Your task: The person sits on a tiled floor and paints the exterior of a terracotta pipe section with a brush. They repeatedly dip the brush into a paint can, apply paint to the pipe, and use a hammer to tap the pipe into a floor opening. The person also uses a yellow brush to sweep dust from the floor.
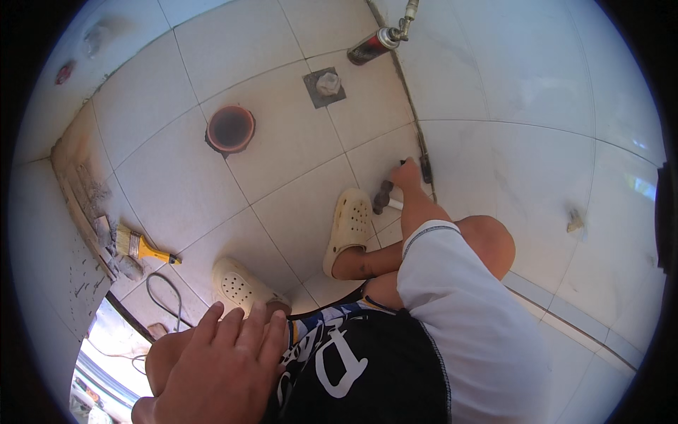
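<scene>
My right hand (407,177) is closed low at the foot of the right wall, beside a narrow dark gap (424,152) between floor and wall. A small dark bit shows at its fingers, but what it grips is mostly hidden. Just left of the hand, a hammer (383,198) with a dark head and a pale handle lies on the floor tiles, its handle passing behind my forearm. My left hand (236,346) rests over my left knee, fingers stretched out, holding nothing.
A reddish round pipe opening (231,130) sits in the tiled floor, with a square cut-out (326,86) holding a whitish lump beyond it. A spray can (372,46) stands by the wall tap. At left are a yellow-handled paintbrush (145,244), a dark cable (169,290) and rubble.
</scene>
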`<action>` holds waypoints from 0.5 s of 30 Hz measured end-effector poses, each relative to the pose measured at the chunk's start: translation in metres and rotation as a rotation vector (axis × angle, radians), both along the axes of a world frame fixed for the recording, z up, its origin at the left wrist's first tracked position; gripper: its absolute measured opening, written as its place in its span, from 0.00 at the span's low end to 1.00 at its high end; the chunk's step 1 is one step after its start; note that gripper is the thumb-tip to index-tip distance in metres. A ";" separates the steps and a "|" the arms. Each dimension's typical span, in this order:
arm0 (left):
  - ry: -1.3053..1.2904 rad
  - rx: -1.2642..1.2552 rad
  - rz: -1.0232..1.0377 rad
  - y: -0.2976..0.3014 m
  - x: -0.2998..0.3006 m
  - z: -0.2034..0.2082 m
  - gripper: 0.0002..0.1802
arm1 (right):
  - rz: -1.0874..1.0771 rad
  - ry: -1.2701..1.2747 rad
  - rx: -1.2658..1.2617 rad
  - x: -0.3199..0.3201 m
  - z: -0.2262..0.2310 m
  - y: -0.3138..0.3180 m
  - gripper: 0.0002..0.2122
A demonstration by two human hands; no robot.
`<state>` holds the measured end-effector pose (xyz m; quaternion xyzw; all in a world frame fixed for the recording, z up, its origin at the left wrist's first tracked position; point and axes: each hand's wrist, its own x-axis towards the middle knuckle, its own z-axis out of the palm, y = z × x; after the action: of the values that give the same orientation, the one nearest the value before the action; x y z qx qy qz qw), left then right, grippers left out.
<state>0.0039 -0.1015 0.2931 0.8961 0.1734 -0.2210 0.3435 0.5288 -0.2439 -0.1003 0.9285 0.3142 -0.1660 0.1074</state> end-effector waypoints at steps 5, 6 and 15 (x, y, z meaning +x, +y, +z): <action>-0.013 -0.054 0.032 0.007 0.014 -0.007 0.25 | -0.039 0.048 -0.288 0.019 0.033 -0.007 0.25; -0.012 -0.062 0.031 0.009 0.016 -0.008 0.25 | -0.034 0.041 -0.412 0.021 0.038 -0.009 0.25; 0.095 -0.176 0.069 0.017 0.028 -0.026 0.29 | 0.033 -0.175 -0.242 0.065 0.021 0.001 0.21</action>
<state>0.0316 -0.0842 0.2673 0.8444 0.2003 -0.2658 0.4197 0.5939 -0.2430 -0.0791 0.9144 0.2965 -0.1195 0.2482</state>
